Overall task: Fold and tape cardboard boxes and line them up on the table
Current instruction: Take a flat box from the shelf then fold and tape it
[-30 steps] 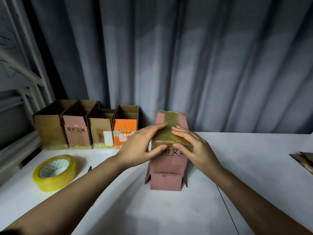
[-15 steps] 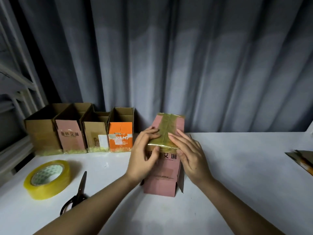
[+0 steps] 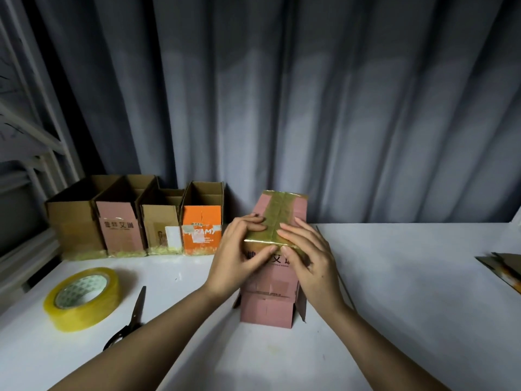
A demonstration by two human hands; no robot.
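Observation:
A pink cardboard box (image 3: 267, 309) stands on the white table (image 3: 394, 306), its top seam covered by a strip of yellowish tape (image 3: 282, 210) that runs down over the near edge. My left hand (image 3: 236, 258) presses the tape at the box's near top edge, fingers on top and thumb on the front face. My right hand (image 3: 313, 258) lies flat on the right side of the same edge, its thumb also on the front. Loose flaps hang at the box's bottom.
Several open-topped boxes stand in a row at the back left, from a brown one (image 3: 70, 230) to an orange one (image 3: 201, 230). A tape roll (image 3: 81, 299) and scissors (image 3: 132, 320) lie at the left. Flat cardboard (image 3: 504, 266) lies at the right edge.
Both hands slid from the box's top toward its near edge, and the thumbs now press the tape onto the front face. The camera tipped down, bringing the scissors into view.

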